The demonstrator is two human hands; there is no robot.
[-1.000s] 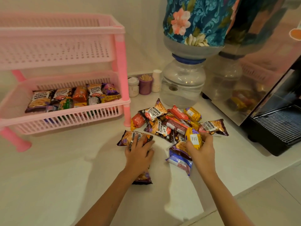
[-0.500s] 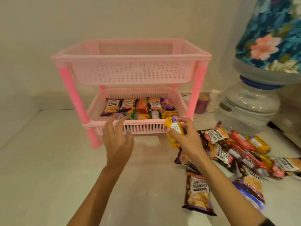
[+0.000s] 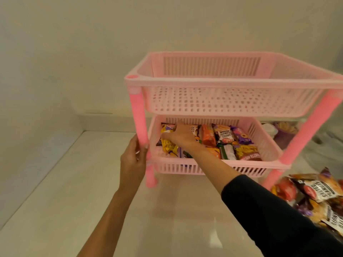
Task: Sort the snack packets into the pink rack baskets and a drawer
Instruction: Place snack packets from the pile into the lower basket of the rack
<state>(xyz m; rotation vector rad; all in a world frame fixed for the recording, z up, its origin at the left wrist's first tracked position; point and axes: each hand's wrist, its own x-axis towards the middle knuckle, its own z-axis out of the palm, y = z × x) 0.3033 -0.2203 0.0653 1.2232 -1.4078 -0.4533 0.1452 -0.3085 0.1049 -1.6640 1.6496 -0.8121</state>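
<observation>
A pink two-tier rack stands on the counter. Its upper basket holds nothing that I can see. The lower basket holds several snack packets in rows. My right hand reaches into the lower basket's left end, thumb and fingers around a yellow packet that lies among the others. My left hand grips the rack's front left leg. A pile of loose snack packets lies on the counter at the right edge, partly cut off.
The pale counter runs to a wall at the left and back. Behind the rack on the right stand a purple cup and a small white jar. The clear base of a water bottle shows blurred at the far right.
My view has swung left and closer to the rack. My right hand carried the yellow packet from in front of the rack into the lower basket. My left hand moved onto the front left leg.
</observation>
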